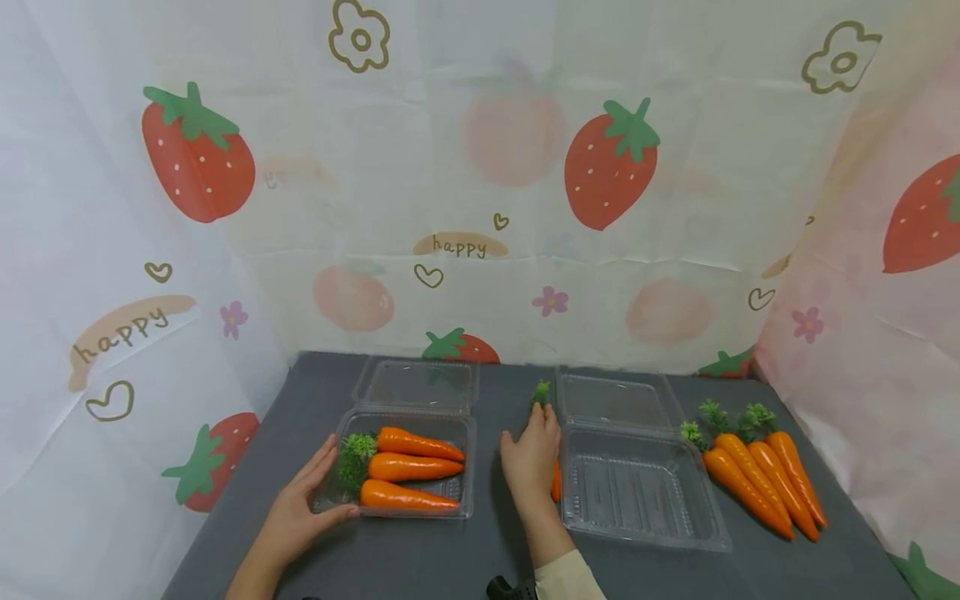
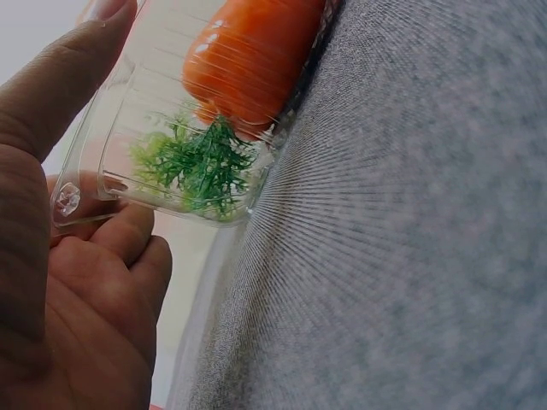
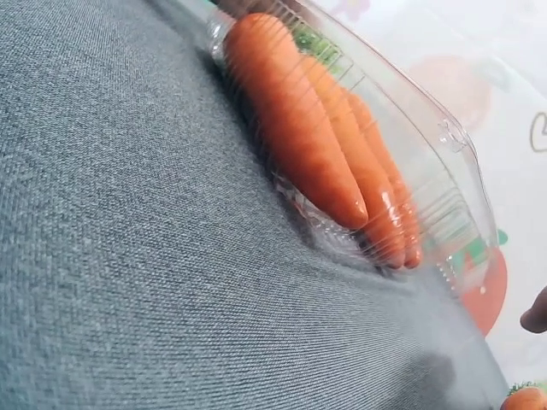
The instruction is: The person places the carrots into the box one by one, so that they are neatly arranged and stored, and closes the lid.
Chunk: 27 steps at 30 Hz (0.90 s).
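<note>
My left hand (image 1: 306, 500) holds the near-left corner of a clear plastic box (image 1: 471, 492), thumb at the near side and fingers along the left wall. Inside it lie three orange toy carrots (image 1: 416, 467), their green tops to the left. In the left wrist view, a carrot end (image 2: 248, 64) and leafy top (image 2: 201, 162) show through the plastic. Between the two boxes, my right hand (image 1: 531, 454) reaches over another carrot (image 1: 557, 482), whose leaves (image 1: 542, 392) stick out beyond the fingers. The thumb is spread to the left, and the hand hides most of that carrot.
A second clear box (image 1: 637, 533), lid folded back, stands right of my right hand with nothing in it. Several carrots (image 1: 765, 483) lie beyond its right side. The grey tabletop (image 1: 427, 558) ends at a printed cloth (image 1: 480, 167) at the back and sides.
</note>
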Motion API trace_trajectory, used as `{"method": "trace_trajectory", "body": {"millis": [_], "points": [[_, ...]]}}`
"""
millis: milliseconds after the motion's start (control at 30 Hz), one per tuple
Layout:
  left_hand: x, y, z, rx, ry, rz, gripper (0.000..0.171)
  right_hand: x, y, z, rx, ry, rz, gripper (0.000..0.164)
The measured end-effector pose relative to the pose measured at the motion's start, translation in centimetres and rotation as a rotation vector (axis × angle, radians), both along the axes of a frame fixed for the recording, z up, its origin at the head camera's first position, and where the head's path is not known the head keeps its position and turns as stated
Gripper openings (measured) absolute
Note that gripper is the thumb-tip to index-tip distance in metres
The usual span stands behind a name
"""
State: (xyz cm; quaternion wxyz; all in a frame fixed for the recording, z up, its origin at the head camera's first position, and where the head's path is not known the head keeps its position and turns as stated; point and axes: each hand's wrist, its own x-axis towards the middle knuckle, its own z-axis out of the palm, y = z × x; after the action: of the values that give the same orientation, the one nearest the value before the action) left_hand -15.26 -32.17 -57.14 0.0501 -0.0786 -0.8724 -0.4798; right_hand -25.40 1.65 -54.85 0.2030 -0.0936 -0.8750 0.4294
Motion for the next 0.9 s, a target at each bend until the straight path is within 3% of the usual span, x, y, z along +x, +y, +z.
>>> {"method": "trace_trajectory", "body": {"millis": [467, 900], "points": [[-0.1, -0.2, 0.1, -0.009, 0.019, -0.006, 0.102, -0.3, 0.1, 0.0, -0.054, 0.006, 0.064, 0.056], [0.1, 0.0, 0.2, 0.029, -0.016, -0.013, 0.104, -0.2, 0.0, -1.1, -0.011, -0.053, 0.066, 0.056]]}}
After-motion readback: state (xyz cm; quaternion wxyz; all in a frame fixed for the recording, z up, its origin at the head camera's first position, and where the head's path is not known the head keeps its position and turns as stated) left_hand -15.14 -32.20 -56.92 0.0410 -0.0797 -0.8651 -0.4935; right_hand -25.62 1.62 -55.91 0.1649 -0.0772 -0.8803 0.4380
